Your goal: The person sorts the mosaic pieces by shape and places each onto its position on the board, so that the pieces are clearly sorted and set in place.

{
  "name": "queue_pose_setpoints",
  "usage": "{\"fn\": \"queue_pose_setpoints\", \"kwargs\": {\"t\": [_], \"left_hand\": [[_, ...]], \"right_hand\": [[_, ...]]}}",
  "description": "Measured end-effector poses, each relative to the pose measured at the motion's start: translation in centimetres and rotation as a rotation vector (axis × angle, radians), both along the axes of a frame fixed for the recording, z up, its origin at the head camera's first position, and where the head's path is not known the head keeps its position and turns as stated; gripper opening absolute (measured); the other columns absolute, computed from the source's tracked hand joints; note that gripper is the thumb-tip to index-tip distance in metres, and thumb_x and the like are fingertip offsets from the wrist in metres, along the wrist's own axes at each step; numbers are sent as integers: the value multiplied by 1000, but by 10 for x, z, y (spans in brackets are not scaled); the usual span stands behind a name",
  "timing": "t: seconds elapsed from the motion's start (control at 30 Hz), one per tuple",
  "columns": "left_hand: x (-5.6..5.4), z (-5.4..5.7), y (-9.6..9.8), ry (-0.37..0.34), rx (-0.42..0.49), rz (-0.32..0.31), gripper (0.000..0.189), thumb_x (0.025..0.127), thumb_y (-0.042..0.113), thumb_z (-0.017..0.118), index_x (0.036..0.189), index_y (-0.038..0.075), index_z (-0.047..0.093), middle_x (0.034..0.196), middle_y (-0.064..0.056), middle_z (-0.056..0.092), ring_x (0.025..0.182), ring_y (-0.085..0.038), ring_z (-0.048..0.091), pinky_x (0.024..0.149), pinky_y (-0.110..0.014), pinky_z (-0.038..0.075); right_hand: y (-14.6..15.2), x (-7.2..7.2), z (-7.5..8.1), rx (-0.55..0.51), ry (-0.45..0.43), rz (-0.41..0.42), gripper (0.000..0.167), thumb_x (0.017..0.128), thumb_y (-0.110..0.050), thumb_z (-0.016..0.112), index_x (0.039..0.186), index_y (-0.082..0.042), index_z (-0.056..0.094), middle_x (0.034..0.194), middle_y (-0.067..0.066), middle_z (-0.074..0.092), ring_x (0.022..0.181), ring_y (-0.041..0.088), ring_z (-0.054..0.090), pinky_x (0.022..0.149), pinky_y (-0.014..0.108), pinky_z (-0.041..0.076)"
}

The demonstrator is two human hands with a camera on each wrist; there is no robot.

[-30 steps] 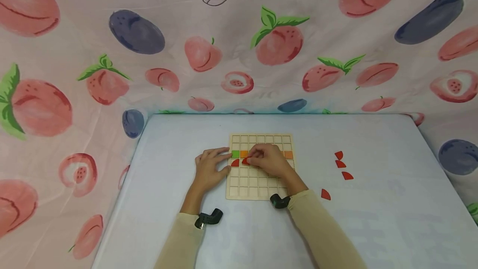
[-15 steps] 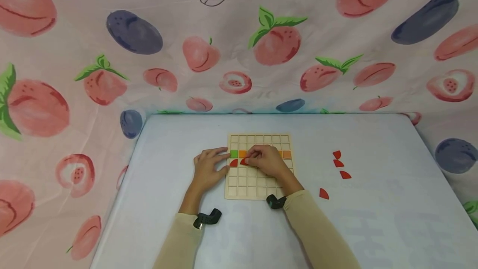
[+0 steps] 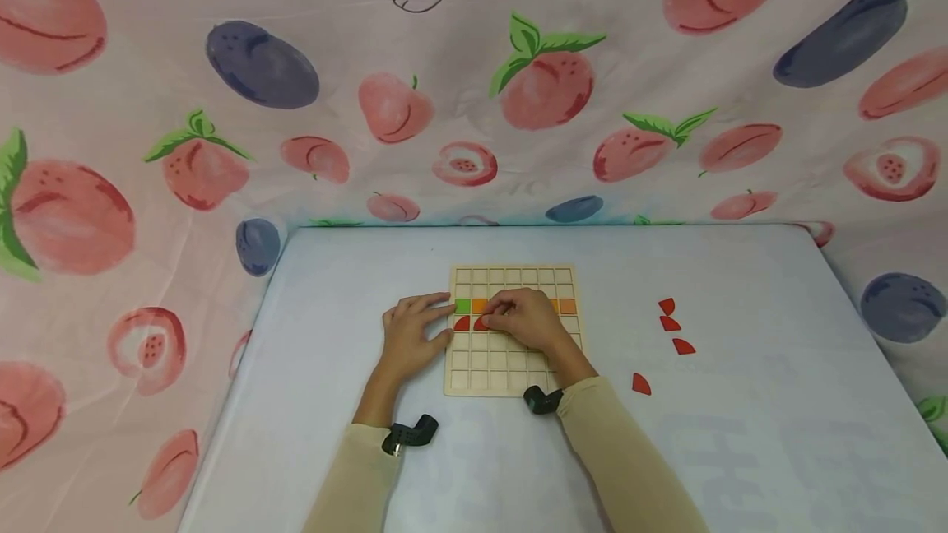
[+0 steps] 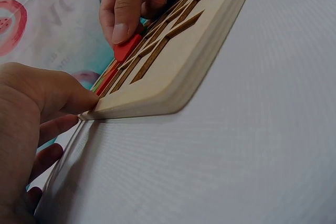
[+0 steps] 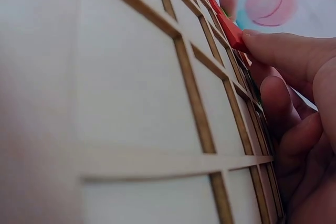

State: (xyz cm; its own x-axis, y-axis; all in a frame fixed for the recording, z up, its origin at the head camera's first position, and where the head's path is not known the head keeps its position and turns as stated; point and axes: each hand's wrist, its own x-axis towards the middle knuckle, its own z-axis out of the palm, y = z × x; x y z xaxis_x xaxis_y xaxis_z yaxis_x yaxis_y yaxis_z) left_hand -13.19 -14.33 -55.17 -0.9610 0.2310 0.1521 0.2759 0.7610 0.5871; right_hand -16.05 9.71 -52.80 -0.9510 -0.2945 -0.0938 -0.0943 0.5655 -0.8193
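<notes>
A square wooden grid board (image 3: 511, 360) lies on the table. My right hand (image 3: 527, 319) pinches a red quarter-circle piece (image 3: 480, 322) between thumb and fingers, over the second cell of a row. In the left wrist view that red piece (image 4: 127, 48) is tilted on the grid; in the right wrist view its edge (image 5: 231, 32) shows under the thumb. Another red quarter-circle (image 3: 462, 323) sits in the cell to its left. With fingers spread and fairly straight, my left hand (image 3: 411, 331) touches the board's left edge.
Above the red pieces runs a row with a green tile (image 3: 462, 306) and orange tiles (image 3: 567, 306), partly covered by the right hand. Several loose red quarter-circles (image 3: 684, 346) lie right of the board. A fruit-patterned cloth (image 3: 533, 163) stands behind the table.
The red piece in my right hand has shifted slightly and lies closer to the second cell. My left hand stays at the board's edge. The whole head view has drifted a little.
</notes>
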Motion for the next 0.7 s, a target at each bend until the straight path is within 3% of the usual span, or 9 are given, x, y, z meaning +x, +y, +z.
{"fn": "queue_pose_setpoints", "kwargs": {"t": [0.7], "left_hand": [[-1, 0, 1, -4, 6, 3, 41, 87, 23, 72, 128, 23, 73, 144, 5, 61, 131, -25, 49, 106, -56, 26]], "right_hand": [[-3, 3, 1, 57, 42, -18, 7, 86, -31, 82, 89, -25, 80, 74, -10, 70, 66, 10, 59, 65, 30, 47]]}}
